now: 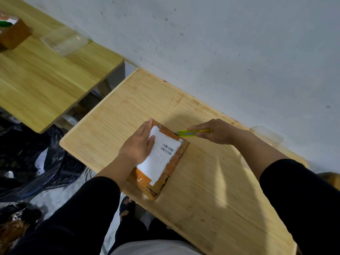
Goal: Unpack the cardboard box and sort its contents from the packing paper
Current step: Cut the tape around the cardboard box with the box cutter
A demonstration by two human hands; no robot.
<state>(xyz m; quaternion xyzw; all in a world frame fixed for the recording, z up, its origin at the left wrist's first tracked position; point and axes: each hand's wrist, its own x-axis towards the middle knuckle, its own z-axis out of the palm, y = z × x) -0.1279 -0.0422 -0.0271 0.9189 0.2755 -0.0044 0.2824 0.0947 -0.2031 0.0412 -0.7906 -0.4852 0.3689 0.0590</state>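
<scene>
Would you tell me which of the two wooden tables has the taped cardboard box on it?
The nearer table, where the left hand presses the cardboard box. The farther table holds only a clear container and a brown box.

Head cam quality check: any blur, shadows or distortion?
Head view: wide-angle bend along the table edges; far-left brown box soft; hands' shadows fall across the tabletop; cardboard box label barcode visible, its text unreadable.
</scene>
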